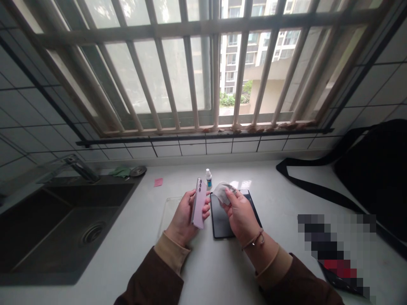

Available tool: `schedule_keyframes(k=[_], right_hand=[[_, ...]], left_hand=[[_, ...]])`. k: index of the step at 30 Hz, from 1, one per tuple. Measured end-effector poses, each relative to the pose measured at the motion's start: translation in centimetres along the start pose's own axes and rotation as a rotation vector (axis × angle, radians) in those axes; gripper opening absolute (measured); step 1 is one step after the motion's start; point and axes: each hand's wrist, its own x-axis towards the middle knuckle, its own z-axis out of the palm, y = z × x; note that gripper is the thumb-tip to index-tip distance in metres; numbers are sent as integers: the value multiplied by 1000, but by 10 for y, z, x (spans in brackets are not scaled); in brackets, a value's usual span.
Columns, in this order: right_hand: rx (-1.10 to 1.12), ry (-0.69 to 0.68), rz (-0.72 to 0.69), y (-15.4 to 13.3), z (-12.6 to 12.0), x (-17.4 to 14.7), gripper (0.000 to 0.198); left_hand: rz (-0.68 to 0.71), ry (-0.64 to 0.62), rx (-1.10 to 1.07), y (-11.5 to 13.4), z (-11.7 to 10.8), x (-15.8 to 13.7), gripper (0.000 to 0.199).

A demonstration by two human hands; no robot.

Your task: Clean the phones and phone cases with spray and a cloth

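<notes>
My left hand (183,218) is wrapped round a pale pink smartphone (199,206), tilted on its edge with the back and its camera lenses showing. Pinched in my right hand (241,214) is a crumpled light grey cloth (222,192). Beneath the right hand, a dark-screened tablet (221,224) lies flat on the counter and is partly covered by that hand. A small white bottle with a blue label (208,179) stands upright just behind the phone. Under my left wrist lies a flat, clear rectangular piece (167,212), partly hidden.
A dark sink (60,271) with a faucet (83,168) is on the left. A drain strainer (137,171), a green cloth (121,172) and a pink square (158,182) lie near it. A black bag (375,169) with a strap stands at right, and a blurred-out item (337,254) lies before it.
</notes>
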Motion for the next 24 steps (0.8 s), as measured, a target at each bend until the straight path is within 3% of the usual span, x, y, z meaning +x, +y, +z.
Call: schedule_keyframes(k=[2,5,9,12,14,18,24], right_hand=[[-76,-24,-34,-1,-1,-1,41],[-316,-38,-159,-5,-4,-4,38],[-816,-44,-517,-13,-7,-12,41],[-1094,-235,-808,-13,-6,-17,44],[-1208,-348,-927,-11,-6,-17,46],[-1345,-459,-980,-6,-5,-15,52],[-1393,-734,-995,1,-1,-22,56]], left_hand=[[-78,-91,-145,-6,5,-1,49],[-117,-130,-185,-13,8,-2,56],[-141,-94,-132,-21,11,-4,59],[-137,-61,-147,-27,15,-5,51],[-110,-69,-185,-30,19,-4,49],[-36,-82,-266,-30,24,-3,48],[32,150,-286,-23,15,2,50]])
